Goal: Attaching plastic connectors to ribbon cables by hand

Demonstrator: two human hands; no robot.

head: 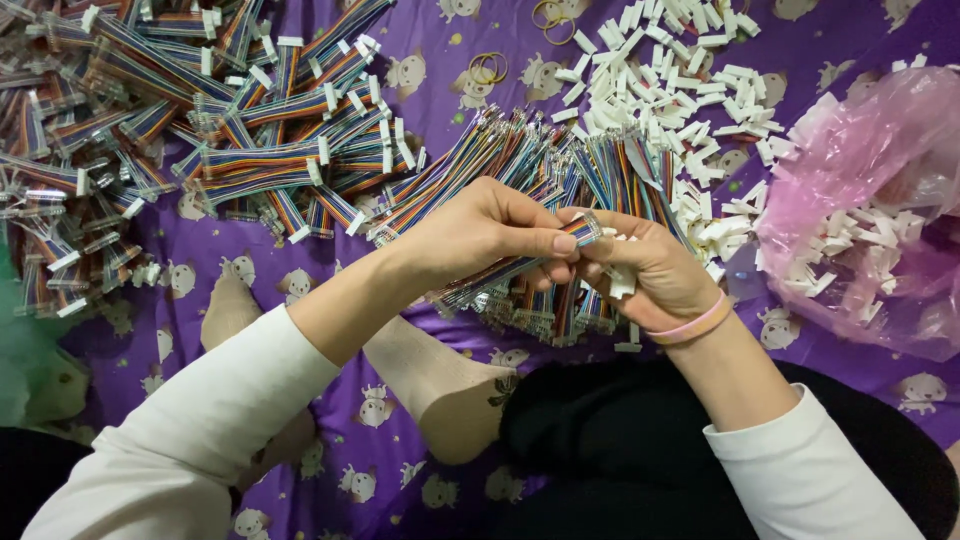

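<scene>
Far to the left of the hands, a heap of finished ribbon cables [180, 110] with white plugs on their ends covers the purple cloth [420, 470]. Just below and left of the hands, a foot in a beige sock [440, 385] rests on that cloth. The left hand [480, 235] is clenched around a short rainbow-coloured cable [520, 265], thumb and fingers pinching it near its bare end [585, 228]. That end sits right between the two hands. The right hand [650, 270] meets it there; its fingers are curled and hold small white plastic connectors [620, 283] against the palm, with a pink band [695, 325] on the wrist. Behind both hands lies a spread of loose cables [540, 160], some rubber bands [488, 67] above it. Up and to the right of the hands is a pile of white connectors [670, 80], and at the far right a pink plastic bag [870, 200] holding more of them
</scene>
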